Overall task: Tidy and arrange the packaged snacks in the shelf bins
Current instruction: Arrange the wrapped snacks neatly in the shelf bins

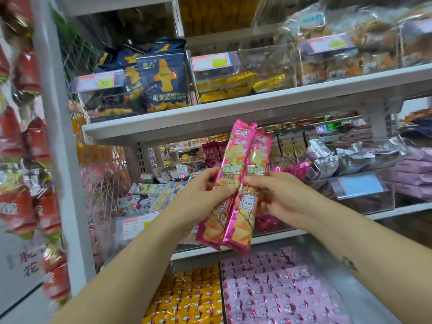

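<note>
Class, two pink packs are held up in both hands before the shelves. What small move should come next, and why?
Probably square the two pink packs together and lower them beside the similar pink wrappers lying just behind. The left hand and right hand both grip the packs upright in mid-air, one set slightly lower than the other, so neither rests in a bin yet.

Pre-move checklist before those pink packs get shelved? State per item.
1. Left hand grips the pink packs: ok.
2. Right hand grips them too: ok.
3. Both packs side by side, same way up: ok.
4. Likely destination in view, darker packs with a similar logo behind: ok.
5. Free room beside those: cannot tell, hidden by the held packs.
</note>
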`<state>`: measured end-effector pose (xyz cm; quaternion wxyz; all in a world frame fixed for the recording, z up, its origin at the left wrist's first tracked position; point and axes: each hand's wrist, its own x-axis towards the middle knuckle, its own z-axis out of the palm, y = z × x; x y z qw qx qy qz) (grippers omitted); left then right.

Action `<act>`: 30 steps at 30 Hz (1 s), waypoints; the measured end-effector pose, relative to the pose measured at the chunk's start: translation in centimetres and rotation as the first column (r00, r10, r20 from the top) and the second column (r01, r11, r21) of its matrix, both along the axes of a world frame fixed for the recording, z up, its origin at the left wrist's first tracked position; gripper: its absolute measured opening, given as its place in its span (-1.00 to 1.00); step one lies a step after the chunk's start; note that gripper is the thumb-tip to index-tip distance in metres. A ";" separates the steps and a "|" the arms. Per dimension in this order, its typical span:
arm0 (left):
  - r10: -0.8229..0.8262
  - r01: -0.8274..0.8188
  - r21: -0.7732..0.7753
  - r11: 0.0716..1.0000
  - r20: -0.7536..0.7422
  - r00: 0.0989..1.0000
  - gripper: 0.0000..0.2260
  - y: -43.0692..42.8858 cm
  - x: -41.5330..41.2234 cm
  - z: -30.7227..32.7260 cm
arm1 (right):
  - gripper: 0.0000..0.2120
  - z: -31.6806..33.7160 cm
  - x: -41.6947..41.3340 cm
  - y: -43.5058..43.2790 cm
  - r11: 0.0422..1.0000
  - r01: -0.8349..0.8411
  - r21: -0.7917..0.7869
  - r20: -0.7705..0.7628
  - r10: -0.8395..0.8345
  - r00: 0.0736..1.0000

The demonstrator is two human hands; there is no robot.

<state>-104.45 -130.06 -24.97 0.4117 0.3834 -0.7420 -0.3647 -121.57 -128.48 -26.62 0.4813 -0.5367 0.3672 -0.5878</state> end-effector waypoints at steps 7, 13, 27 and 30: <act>0.113 -0.088 -0.256 0.963 0.085 0.990 -0.77 0.7 -0.4 1.9 | -0.73 1.9 -0.4 0.4 0.926 0.258 -0.274 -0.150 -0.307 0.940; 0.181 -0.121 -0.550 0.826 0.055 0.982 -0.69 2.5 -1.4 4.6 | -0.76 4.9 -1.1 2.8 0.691 0.357 -0.629 -0.204 -0.589 0.782; 0.101 -0.051 -0.638 0.768 0.042 0.994 -0.72 2.6 -1.9 4.9 | -0.67 6.5 -2.1 2.8 0.576 0.267 -0.773 -0.389 -0.762 0.518; 0.133 -0.086 -0.621 0.779 0.030 0.991 -0.70 0.1 -2.6 4.2 | -0.65 6.4 -2.7 0.7 0.598 0.256 -0.759 -0.442 -0.763 0.472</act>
